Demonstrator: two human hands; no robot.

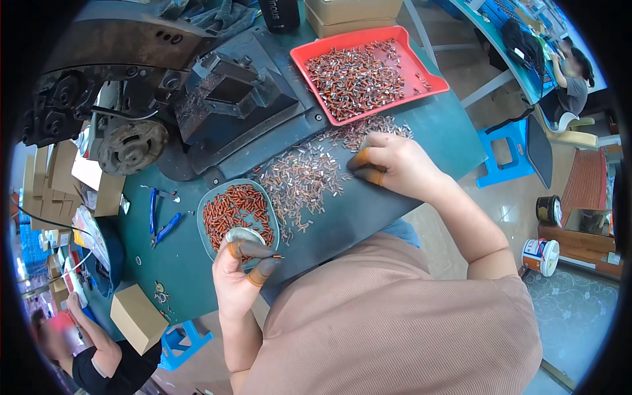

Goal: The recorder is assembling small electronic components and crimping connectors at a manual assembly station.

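Note:
My left hand (238, 280) is closed in a pinch, with a small copper-coloured cylinder (278, 256) between thumb and finger. It is just over the near edge of a pale green tub (200, 220) full of similar copper-coloured pieces (237, 207). A white round rim (246, 234) shows beside its fingers. My right hand (393, 164) is bent down at the table, its fingertips together at the right side of a loose heap of small copper and silver pieces (303, 181). Whatever those fingers hold is hidden. Dark and orange covers sit on fingers of both hands.
A red tray (428, 102) with many such pieces stands at the far side. Beyond the heap is a heavy dark machine (230, 105). Blue-handled pliers (167, 230) and a cardboard box (138, 319) lie left. Two other people sit at the far right and lower left.

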